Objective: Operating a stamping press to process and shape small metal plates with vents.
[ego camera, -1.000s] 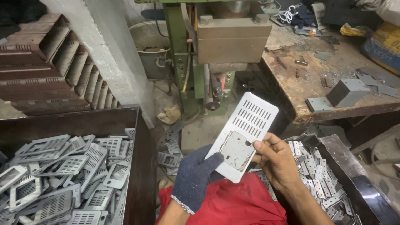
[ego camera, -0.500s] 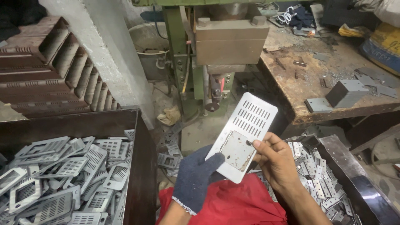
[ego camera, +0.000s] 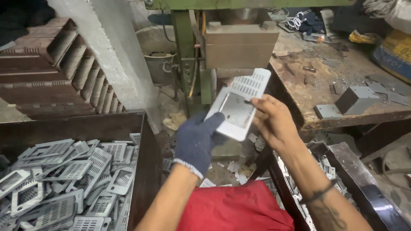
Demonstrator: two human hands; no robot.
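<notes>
Plate: the perforated metal plate [ego camera: 238,105] now sits higher and further forward, up in front of the press block [ego camera: 241,46], tilted flatter than before.
Left hand: the gloved left hand [ego camera: 198,141] has risen with it, gripping the lower edge.
Right hand: the bare right hand [ego camera: 272,122] has lifted, fingers on the right edge.

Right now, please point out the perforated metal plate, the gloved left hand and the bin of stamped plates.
perforated metal plate [ego camera: 238,110], head view, its flat middle panel.
left hand [ego camera: 197,139], head view, glove's back.
bin of stamped plates [ego camera: 143,162], head view, its right wall.
</notes>
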